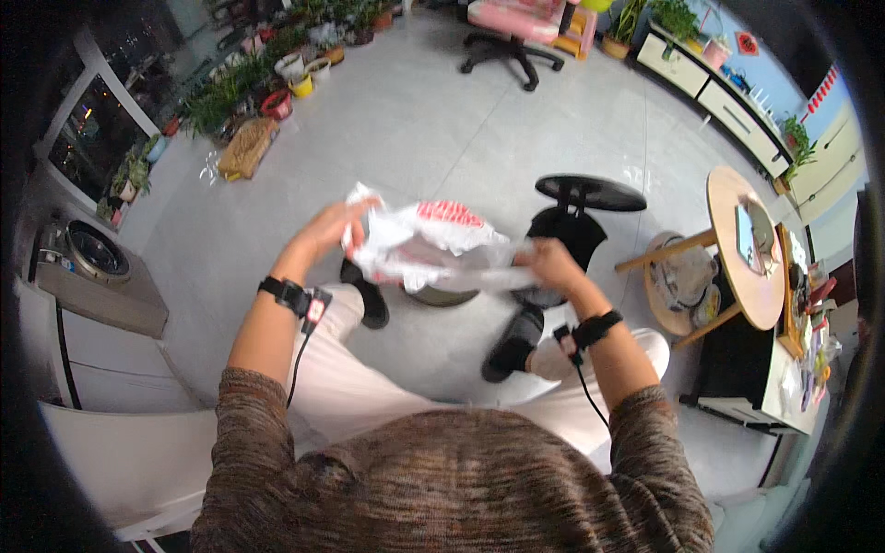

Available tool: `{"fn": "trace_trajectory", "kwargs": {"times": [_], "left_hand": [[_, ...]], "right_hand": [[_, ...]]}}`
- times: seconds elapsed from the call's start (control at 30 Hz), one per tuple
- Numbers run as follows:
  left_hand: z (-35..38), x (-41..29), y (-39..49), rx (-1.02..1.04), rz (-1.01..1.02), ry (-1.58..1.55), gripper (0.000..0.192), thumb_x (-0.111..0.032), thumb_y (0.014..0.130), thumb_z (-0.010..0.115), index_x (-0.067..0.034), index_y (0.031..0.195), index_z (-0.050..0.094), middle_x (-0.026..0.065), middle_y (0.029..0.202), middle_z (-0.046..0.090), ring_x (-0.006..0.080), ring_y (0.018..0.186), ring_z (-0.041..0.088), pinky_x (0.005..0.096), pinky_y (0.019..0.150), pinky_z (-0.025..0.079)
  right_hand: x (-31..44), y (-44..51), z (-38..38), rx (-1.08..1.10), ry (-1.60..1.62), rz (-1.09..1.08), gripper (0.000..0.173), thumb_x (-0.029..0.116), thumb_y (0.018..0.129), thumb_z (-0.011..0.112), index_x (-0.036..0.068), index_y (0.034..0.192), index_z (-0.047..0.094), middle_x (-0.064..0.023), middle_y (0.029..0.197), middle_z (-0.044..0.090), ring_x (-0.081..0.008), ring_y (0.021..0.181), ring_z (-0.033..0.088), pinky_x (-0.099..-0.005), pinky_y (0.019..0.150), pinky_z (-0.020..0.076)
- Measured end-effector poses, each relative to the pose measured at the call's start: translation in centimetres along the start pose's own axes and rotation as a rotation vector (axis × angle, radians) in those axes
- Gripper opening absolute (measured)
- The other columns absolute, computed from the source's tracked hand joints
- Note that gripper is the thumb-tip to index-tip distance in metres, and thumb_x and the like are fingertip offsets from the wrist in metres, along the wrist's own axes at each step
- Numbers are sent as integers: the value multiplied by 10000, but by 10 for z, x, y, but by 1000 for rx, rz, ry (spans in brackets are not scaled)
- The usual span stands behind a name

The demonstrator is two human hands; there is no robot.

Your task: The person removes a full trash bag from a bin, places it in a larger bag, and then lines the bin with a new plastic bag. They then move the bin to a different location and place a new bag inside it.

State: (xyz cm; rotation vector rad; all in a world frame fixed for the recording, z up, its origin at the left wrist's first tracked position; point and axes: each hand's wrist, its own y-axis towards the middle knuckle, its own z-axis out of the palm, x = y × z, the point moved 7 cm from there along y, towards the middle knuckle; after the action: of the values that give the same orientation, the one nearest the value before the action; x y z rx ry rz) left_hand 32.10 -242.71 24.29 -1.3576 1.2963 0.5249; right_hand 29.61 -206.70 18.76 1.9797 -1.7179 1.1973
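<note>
A white plastic bag (442, 242) with red printing stretches between my two hands above the floor. My left hand (328, 228) grips its left edge, with the thumb and fingers on the film. At the other side my right hand (552, 266) holds the bag's edge and is blurred. Its mouth looks spread, facing up. Just beyond my right hand stands a black bin (570, 231) with its round lid (591, 192) raised; the bag and hand cover part of it. Below the bag a dark curved rim (442, 297) shows, mostly hidden.
On the right stands a round wooden table (736, 276) with a lower shelf holding things. Potted plants (269, 83) and a brown paper bag (249, 147) line the left. A pink swivel chair (515, 27) stands at the far side. My feet flank the space below the bag.
</note>
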Motion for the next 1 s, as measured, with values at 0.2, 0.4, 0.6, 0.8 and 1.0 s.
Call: {"fn": "trace_trajectory", "kwargs": {"times": [0.2, 0.4, 0.6, 0.8, 1.0], "left_hand": [[3, -47, -27, -218, 268, -172, 544, -375, 974, 359, -171, 1452, 200, 94, 756, 566, 117, 449, 469, 247, 458, 406], [50, -29, -52, -129, 204, -393, 583, -263, 963, 363, -158, 1464, 84, 111, 803, 583, 124, 453, 477, 244, 435, 403], [71, -13, -41, -84, 368, -329, 647, -219, 936, 395, 12, 1435, 54, 69, 928, 583, 93, 488, 460, 214, 539, 432], [100, -23, -16, 11, 520, -247, 586, -207, 928, 420, -68, 1442, 175, 17, 822, 530, 91, 582, 452, 237, 613, 424], [102, -7, -24, 58, 531, -158, 571, -235, 920, 441, -97, 1437, 241, 72, 922, 588, 154, 769, 521, 301, 764, 442]], "right_hand": [[16, -14, -59, -349, 775, -114, 170, 214, 865, 611, 43, 861, 618, 54, 682, 481, -57, 618, 431, -224, 551, 344], [7, -38, -67, -421, 932, -63, 392, 162, 850, 616, 3, 1186, 492, -15, 859, 528, -99, 717, 509, -261, 653, 432], [53, -71, -88, -756, 217, -335, 447, 59, 835, 601, 32, 1254, 447, -96, 970, 590, -206, 892, 575, -307, 767, 466], [148, -59, 13, -306, -600, -789, 663, 234, 679, 741, 127, 1273, 467, -177, 1198, 490, -393, 1150, 421, -468, 983, 321], [177, -41, 38, -528, -946, -957, 647, 214, 705, 671, 230, 1315, 455, -115, 1130, 497, -377, 1163, 428, -528, 975, 305]]}}
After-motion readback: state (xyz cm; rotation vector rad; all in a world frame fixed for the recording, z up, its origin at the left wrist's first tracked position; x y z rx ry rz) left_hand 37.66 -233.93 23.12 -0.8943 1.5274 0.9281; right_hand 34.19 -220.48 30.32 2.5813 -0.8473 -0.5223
